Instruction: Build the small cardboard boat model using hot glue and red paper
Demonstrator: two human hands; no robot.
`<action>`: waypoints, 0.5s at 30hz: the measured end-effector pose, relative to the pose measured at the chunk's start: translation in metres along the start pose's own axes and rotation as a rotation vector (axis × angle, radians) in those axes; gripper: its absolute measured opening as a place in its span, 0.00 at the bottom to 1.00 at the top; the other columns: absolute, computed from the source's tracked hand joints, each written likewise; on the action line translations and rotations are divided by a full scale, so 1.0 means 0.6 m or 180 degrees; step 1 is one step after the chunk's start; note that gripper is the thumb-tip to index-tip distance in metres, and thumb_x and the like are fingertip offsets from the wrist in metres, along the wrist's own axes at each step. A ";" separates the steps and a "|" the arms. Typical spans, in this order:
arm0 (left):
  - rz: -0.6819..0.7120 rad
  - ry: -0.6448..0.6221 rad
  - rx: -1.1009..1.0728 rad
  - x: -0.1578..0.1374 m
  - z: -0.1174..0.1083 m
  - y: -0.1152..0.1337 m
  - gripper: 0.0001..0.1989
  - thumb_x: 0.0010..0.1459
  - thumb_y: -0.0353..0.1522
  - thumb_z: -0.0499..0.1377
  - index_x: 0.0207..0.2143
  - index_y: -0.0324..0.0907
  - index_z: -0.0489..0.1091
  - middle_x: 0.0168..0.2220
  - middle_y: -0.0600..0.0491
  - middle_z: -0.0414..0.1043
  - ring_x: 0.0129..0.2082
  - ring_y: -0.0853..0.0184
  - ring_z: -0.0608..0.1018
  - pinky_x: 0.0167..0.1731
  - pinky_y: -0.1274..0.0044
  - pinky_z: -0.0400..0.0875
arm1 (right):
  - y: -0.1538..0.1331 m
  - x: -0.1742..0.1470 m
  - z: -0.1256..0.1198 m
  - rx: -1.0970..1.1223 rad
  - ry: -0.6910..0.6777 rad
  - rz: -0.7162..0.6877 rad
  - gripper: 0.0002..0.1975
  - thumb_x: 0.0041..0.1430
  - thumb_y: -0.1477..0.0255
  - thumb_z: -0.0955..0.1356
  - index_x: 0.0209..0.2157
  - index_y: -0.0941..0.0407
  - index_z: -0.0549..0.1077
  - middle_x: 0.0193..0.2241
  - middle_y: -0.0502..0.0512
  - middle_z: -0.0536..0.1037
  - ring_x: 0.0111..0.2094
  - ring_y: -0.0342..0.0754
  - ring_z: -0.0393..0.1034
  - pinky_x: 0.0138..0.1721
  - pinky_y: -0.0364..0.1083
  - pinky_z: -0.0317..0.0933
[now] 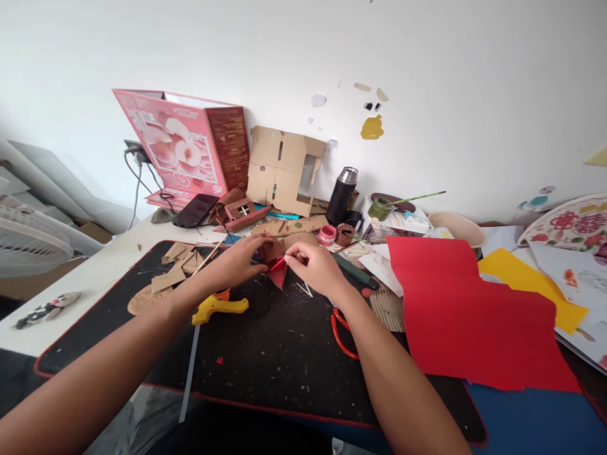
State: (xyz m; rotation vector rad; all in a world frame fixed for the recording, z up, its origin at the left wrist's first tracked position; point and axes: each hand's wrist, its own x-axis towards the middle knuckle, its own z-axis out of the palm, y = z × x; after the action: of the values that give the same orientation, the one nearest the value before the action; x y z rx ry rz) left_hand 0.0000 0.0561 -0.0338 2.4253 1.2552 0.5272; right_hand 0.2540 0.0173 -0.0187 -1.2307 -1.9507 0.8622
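Note:
A small brown and red cardboard model (276,274) stands on the black mat between my hands. My left hand (244,258) curves around its left side, fingers at the back and thumb in front, steadying it. With thumb and forefinger my right hand (310,264) pinches a thin red paper strip (279,263) against the model's top. A yellow glue gun (219,308) lies by my left wrist, its clear glue stick (190,373) pointing toward me. Beneath my right forearm are red-handled scissors (342,335), their blades partly hidden.
Cardboard scraps (183,264) lie left on the mat (265,360). Behind are a cardboard boat (241,213), a phone (195,210), paint jars (327,235) and a black thermos (342,194). Red paper (474,316) covers the right side. A fan (28,237) is far left.

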 end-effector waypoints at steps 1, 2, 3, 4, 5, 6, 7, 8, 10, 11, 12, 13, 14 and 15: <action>0.0029 -0.0004 -0.0014 0.002 0.001 -0.002 0.32 0.59 0.36 0.64 0.66 0.47 0.68 0.71 0.44 0.70 0.70 0.48 0.72 0.70 0.55 0.66 | -0.002 0.000 0.000 -0.0086 0.0004 0.0007 0.08 0.70 0.65 0.69 0.39 0.53 0.79 0.23 0.44 0.71 0.25 0.45 0.63 0.29 0.45 0.52; 0.0059 -0.0013 -0.0031 0.005 0.002 -0.005 0.31 0.59 0.35 0.64 0.66 0.47 0.68 0.71 0.44 0.70 0.70 0.49 0.72 0.71 0.56 0.66 | -0.004 0.001 0.000 -0.0179 0.0009 0.0013 0.07 0.71 0.66 0.69 0.39 0.53 0.79 0.24 0.44 0.72 0.25 0.44 0.63 0.29 0.45 0.52; 0.0088 -0.0027 -0.0048 0.006 0.003 -0.007 0.31 0.59 0.35 0.63 0.66 0.46 0.68 0.71 0.43 0.70 0.70 0.49 0.72 0.71 0.56 0.66 | -0.007 0.002 0.000 -0.0288 -0.0004 0.0015 0.06 0.71 0.67 0.70 0.39 0.53 0.79 0.24 0.44 0.72 0.25 0.44 0.63 0.30 0.45 0.51; 0.0116 -0.0046 -0.0064 0.008 0.003 -0.009 0.32 0.59 0.35 0.63 0.66 0.46 0.68 0.72 0.43 0.69 0.71 0.50 0.72 0.71 0.57 0.65 | -0.009 0.003 0.000 -0.0415 -0.0035 0.0014 0.06 0.71 0.69 0.70 0.39 0.53 0.79 0.24 0.44 0.73 0.25 0.44 0.63 0.30 0.45 0.51; 0.0138 -0.0065 -0.0079 0.009 0.004 -0.010 0.32 0.59 0.35 0.63 0.67 0.46 0.67 0.72 0.43 0.68 0.71 0.50 0.71 0.71 0.57 0.65 | -0.012 0.004 -0.001 -0.0550 -0.0079 0.0002 0.05 0.71 0.70 0.70 0.40 0.54 0.79 0.24 0.44 0.73 0.25 0.43 0.64 0.30 0.45 0.51; 0.0151 -0.0086 -0.0094 0.010 0.004 -0.011 0.33 0.59 0.35 0.63 0.67 0.46 0.67 0.73 0.42 0.68 0.71 0.50 0.72 0.71 0.57 0.66 | -0.016 0.005 -0.001 -0.0680 -0.0128 -0.0020 0.04 0.71 0.71 0.70 0.40 0.54 0.79 0.24 0.44 0.74 0.25 0.43 0.64 0.31 0.44 0.51; 0.0156 -0.0102 -0.0115 0.011 0.003 -0.012 0.33 0.59 0.36 0.63 0.67 0.46 0.67 0.73 0.42 0.67 0.71 0.50 0.72 0.71 0.57 0.66 | -0.019 0.006 -0.002 -0.0793 -0.0173 -0.0048 0.04 0.71 0.72 0.70 0.40 0.54 0.80 0.24 0.44 0.74 0.26 0.43 0.64 0.32 0.44 0.51; 0.0161 -0.0117 -0.0143 0.012 0.003 -0.012 0.33 0.60 0.36 0.63 0.67 0.46 0.67 0.73 0.43 0.67 0.71 0.50 0.72 0.70 0.57 0.67 | -0.023 0.007 -0.003 -0.0883 -0.0213 -0.0072 0.04 0.71 0.73 0.71 0.41 0.54 0.80 0.24 0.45 0.75 0.26 0.43 0.65 0.32 0.44 0.51; 0.0174 -0.0157 -0.0216 0.013 0.001 -0.011 0.33 0.60 0.36 0.63 0.67 0.47 0.67 0.73 0.44 0.67 0.71 0.50 0.72 0.70 0.58 0.68 | -0.028 0.008 -0.004 -0.0995 -0.0271 -0.0081 0.04 0.71 0.73 0.71 0.41 0.55 0.80 0.24 0.45 0.75 0.27 0.43 0.65 0.33 0.44 0.50; 0.0178 -0.0174 -0.0250 0.014 -0.001 -0.011 0.33 0.60 0.36 0.63 0.67 0.47 0.67 0.73 0.44 0.67 0.71 0.50 0.72 0.70 0.58 0.68 | -0.030 0.009 -0.004 -0.1032 -0.0298 -0.0067 0.04 0.72 0.74 0.71 0.41 0.55 0.80 0.24 0.45 0.75 0.27 0.43 0.65 0.33 0.44 0.50; 0.0178 -0.0188 -0.0275 0.015 -0.002 -0.011 0.33 0.59 0.36 0.63 0.68 0.48 0.67 0.73 0.45 0.68 0.71 0.50 0.72 0.69 0.58 0.68 | -0.031 0.010 -0.005 -0.1067 -0.0332 -0.0053 0.04 0.72 0.74 0.71 0.41 0.55 0.80 0.24 0.45 0.75 0.27 0.43 0.65 0.33 0.44 0.50; 0.0173 -0.0204 -0.0288 0.015 -0.002 -0.010 0.33 0.59 0.35 0.63 0.68 0.48 0.67 0.73 0.45 0.68 0.71 0.50 0.72 0.69 0.58 0.68 | -0.032 0.010 -0.005 -0.1109 -0.0365 -0.0051 0.04 0.72 0.74 0.71 0.41 0.55 0.80 0.24 0.45 0.75 0.26 0.43 0.65 0.32 0.45 0.50; 0.0162 -0.0221 -0.0290 0.016 -0.003 -0.010 0.33 0.59 0.36 0.63 0.68 0.48 0.67 0.72 0.45 0.69 0.70 0.50 0.73 0.69 0.59 0.69 | -0.033 0.011 -0.005 -0.1156 -0.0397 -0.0059 0.04 0.72 0.74 0.71 0.41 0.55 0.80 0.24 0.45 0.75 0.26 0.43 0.65 0.33 0.45 0.49; 0.0145 -0.0231 -0.0285 0.016 -0.003 -0.010 0.33 0.59 0.36 0.63 0.68 0.48 0.67 0.71 0.45 0.70 0.70 0.50 0.73 0.68 0.59 0.69 | -0.033 0.012 -0.004 -0.1206 -0.0430 -0.0080 0.04 0.72 0.74 0.71 0.41 0.54 0.80 0.24 0.45 0.76 0.26 0.43 0.65 0.33 0.45 0.49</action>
State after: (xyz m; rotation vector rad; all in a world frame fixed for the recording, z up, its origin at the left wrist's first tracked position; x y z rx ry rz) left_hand -0.0001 0.0678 -0.0334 2.3812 1.1251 0.4928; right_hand 0.2441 0.0180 0.0001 -1.3839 -2.3087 0.5908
